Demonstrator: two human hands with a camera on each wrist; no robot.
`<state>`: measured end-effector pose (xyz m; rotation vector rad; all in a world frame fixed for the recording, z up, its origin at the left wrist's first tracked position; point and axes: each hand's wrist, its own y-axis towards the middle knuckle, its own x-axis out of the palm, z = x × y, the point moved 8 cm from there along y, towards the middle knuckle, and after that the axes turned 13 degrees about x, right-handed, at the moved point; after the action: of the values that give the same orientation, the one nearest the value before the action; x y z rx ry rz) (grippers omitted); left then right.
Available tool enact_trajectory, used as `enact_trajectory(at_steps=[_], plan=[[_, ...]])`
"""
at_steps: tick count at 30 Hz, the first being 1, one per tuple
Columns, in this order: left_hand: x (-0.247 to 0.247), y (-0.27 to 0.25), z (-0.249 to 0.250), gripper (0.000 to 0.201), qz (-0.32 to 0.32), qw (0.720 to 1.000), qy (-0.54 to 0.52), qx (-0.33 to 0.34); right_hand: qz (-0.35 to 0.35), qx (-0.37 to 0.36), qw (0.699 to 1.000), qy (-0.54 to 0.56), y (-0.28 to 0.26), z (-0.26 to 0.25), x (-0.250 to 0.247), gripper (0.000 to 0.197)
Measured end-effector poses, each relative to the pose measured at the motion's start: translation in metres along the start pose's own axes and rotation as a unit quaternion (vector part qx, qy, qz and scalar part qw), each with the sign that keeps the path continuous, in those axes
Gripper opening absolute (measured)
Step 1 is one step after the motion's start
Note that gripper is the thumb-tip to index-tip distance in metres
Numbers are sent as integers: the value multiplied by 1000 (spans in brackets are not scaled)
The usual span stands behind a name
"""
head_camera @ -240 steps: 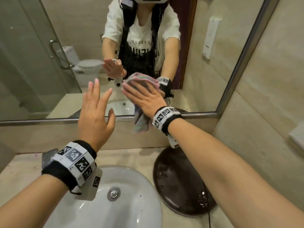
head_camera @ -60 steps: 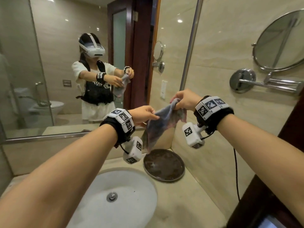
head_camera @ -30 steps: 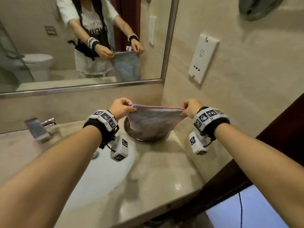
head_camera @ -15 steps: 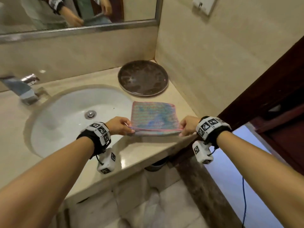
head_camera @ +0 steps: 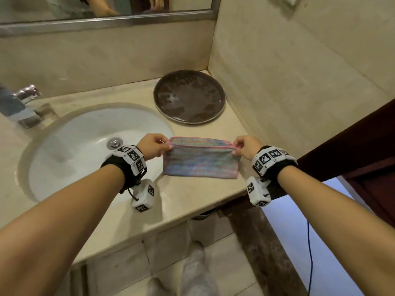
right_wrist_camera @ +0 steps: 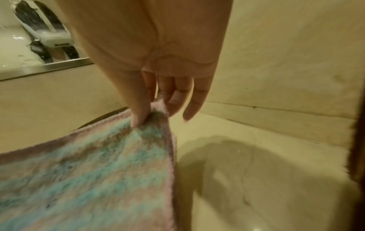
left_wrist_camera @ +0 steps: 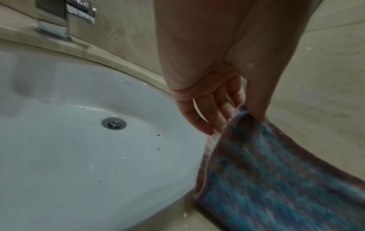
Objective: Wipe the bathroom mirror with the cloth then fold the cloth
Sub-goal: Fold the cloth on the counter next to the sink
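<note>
A: Cloth location?
B: The cloth (head_camera: 199,160) is laid folded in half on the tabletop (head_camera: 192,201), just right of the sink basin (head_camera: 85,150). Its upper layer is held up at the far edge by both hands. The fold line is nearest the tabletop's front edge.

A: Left hand?
B: The far-left corner is pinched by the left hand (head_camera: 152,146) between thumb and fingers (left_wrist_camera: 201,120). The thumb is pressed on top of the fabric and the fingers are curled beneath it. The cloth (left_wrist_camera: 276,179) is seen sloping down and away from the pinch in the left wrist view.

A: Right hand?
B: Same grip, mirrored. The far-right corner is pinched by the right hand (head_camera: 246,147), thumb against the curled fingers (right_wrist_camera: 177,96). A tuft of the corner is seen sticking up between them. The cloth (right_wrist_camera: 88,179) is spread below and left of the pinch.

A: Slack between the two pinches?
B: None visible. The far edge is held taut and straight between the hands.

A: Anything else close by?
B: A dark round tray (head_camera: 189,97) is seen just beyond the fingers, in the corner against the wall, apart from the cloth. The drain plug (head_camera: 115,143) is just left of the left hand. A chrome tap (head_camera: 23,107) is well to the left. The mirror (head_camera: 102,7) is well beyond the fingers, only its lower frame in view.
</note>
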<state>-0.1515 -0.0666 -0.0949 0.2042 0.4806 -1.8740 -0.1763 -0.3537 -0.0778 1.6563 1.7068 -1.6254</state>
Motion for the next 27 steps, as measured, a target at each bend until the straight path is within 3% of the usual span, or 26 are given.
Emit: enact_trajectory(at_steps=[4, 10, 14, 17, 20, 21, 24, 27], plan=[[-6, 28, -7, 26, 68, 997, 37, -13, -1, 13, 1000, 24, 36, -4, 1, 22], [-5, 49, -15, 6, 96, 984, 142, -52, -10, 22, 1000, 6, 68, -8, 11, 13], [10, 57, 14, 22, 102, 965, 240, -3, -24, -1, 999, -33, 75, -9, 9, 20], [57, 61, 48, 19, 7, 965, 253, 67, -20, -7, 998, -52, 74, -8, 5, 24], [118, 56, 74, 21, -118, 940, 287, 141, 44, 28, 999, -2, 69, 3, -12, 18], [133, 54, 79, 21, -138, 933, 292, 157, 56, 48, 997, 9, 65, 11, -15, 13], [166, 50, 86, 20, -184, 920, 298, 176, 35, 70, 997, 1, 55, 32, -5, 27], [190, 41, 84, 20, -236, 890, 342, 189, 37, 83, 996, 12, 46, 52, 1, 25]])
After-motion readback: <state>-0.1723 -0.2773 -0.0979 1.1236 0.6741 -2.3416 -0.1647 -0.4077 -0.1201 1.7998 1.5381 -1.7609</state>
